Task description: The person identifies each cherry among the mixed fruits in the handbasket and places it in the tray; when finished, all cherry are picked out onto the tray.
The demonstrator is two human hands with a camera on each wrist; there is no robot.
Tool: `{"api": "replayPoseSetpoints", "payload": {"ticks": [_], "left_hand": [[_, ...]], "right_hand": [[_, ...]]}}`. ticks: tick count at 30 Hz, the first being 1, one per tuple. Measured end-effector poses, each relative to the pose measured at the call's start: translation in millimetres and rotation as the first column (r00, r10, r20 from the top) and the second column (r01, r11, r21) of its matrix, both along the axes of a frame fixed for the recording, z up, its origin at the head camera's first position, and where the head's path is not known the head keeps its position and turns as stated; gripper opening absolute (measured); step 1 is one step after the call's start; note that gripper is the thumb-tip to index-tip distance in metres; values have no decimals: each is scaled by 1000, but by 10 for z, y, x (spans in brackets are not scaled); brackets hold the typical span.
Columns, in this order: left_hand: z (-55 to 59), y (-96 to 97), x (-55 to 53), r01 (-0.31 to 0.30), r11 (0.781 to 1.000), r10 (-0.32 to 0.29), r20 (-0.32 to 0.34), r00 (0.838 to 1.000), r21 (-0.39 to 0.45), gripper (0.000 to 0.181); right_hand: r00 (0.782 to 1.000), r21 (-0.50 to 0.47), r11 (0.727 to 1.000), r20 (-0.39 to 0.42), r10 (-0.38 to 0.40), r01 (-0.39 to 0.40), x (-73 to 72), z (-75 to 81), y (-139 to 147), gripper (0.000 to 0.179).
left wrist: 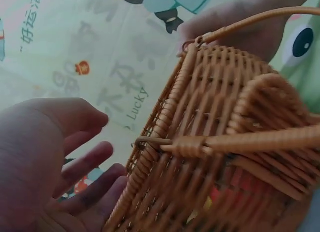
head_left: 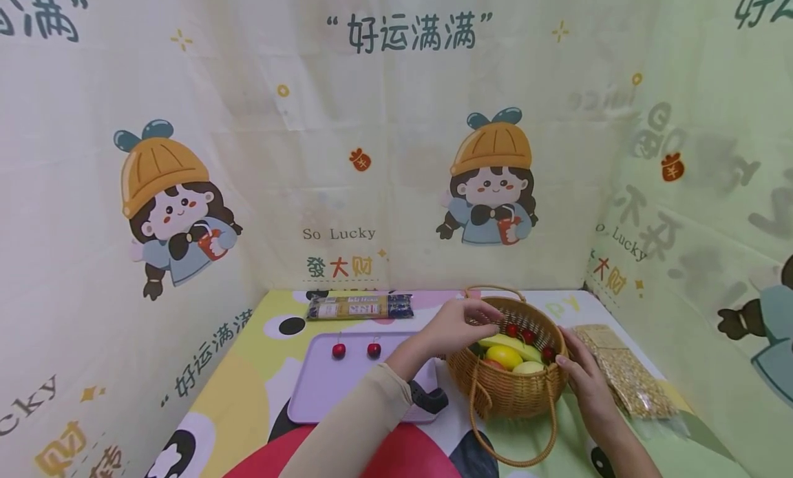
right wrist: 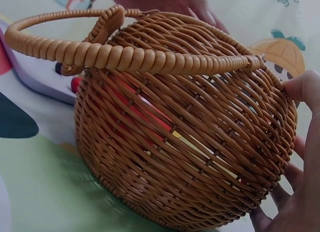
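Observation:
A round wicker basket (head_left: 504, 388) with two looped handles sits at the right of the table. Inside it lie a banana (head_left: 517, 345), a lemon (head_left: 504, 357), a pale round fruit (head_left: 529, 368) and several cherries (head_left: 529, 336). My left hand (head_left: 467, 324) hovers over the basket's left rim, fingers loosely bent; in the left wrist view nothing shows between them. On the opposite side, my right hand (head_left: 585, 371) holds the basket, thumb at the rim and fingers (right wrist: 295, 177) against the wall. The basket's wall hides its lower contents.
A lilac tray (head_left: 310, 395), left of the basket, carries two cherries (head_left: 338, 350) and a dark curved item (head_left: 429, 398) near its right edge, partly behind my sleeve. Behind it lies a long packet (head_left: 359, 306). A clear bag of grains (head_left: 626, 375) lies at the right. Printed curtains surround the table.

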State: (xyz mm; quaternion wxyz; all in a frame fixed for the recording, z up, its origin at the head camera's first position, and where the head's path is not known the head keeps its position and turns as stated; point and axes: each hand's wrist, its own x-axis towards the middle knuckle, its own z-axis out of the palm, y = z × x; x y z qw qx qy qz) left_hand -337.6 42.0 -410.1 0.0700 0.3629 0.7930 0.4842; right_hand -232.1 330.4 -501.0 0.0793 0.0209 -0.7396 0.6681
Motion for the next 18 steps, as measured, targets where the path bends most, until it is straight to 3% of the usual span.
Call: {"api": "replayPoseSetpoints", "payload": {"ticks": [5, 11, 14, 18], "left_hand": [[64, 204, -127, 36, 997, -36, -11, 999, -66, 27], [145, 354, -250, 57, 982, -54, 21, 998, -181, 26], [182, 406, -311, 71, 954, -67, 23, 997, -293, 32], [204, 489, -391, 107, 894, -115, 9, 993, -434, 39]], "right_hand": [[1000, 21, 1000, -6, -4, 4, -7, -15, 24, 63], [1000, 24, 1000, -15, 12, -12, -18, -20, 31, 63], [1000, 24, 1000, -12, 16, -15, -28, -23, 32, 63], [1000, 25, 1000, 5, 13, -13, -34, -34, 41, 63]]}}
